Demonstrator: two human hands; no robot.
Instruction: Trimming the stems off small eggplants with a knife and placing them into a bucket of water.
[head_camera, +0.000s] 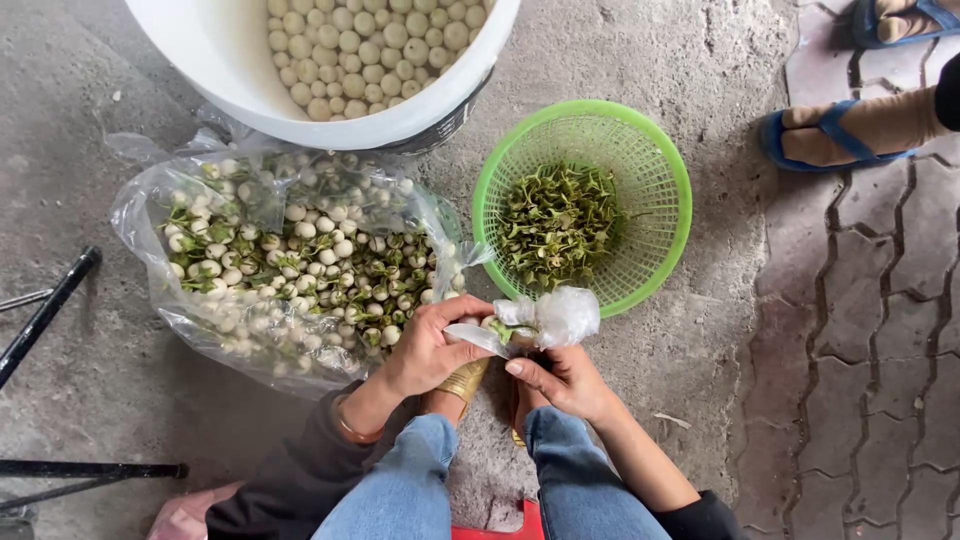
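We've got both hands, left hand and right hand, pinched on a small plastic bag near the green basket, and it could tear.

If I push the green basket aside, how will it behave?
The green basket probably slides easily: thin mesh plastic, likely light. It holds only a low heap of green caps, so it adds little weight. Round and wide, it seems unlikely to tip.

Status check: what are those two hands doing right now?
Left hand and right hand grip a small eggplant. Green basket of caps just ahead. Nothing blocking.
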